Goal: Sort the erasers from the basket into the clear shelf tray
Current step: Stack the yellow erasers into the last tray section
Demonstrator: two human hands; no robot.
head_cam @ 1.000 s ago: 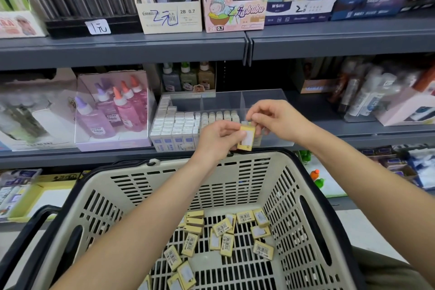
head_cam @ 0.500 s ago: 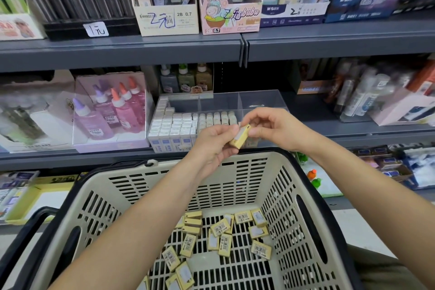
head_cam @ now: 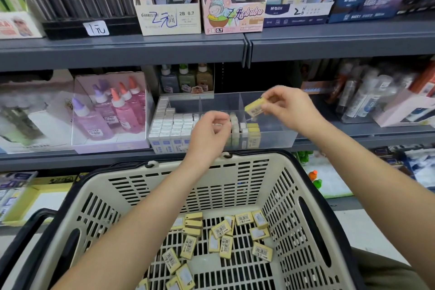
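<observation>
A yellow eraser is pinched in the right hand above the right compartment of the clear tray, where a few yellow ones stand. The left hand, loosely curled and empty, hovers before the tray's middle, hiding part of it. The tray sits on a grey shelf beside pink glue bottles. More erasers lie in the basket below.

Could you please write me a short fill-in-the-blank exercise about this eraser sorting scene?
1. The yellow eraser sits in the grip of the person's ___ hand.
2. The packed erasers filling the clear tray's left compartment are ___.
3. The loose erasers not yet sorted lie in the ___.
Missing words: right; white; basket.
</observation>
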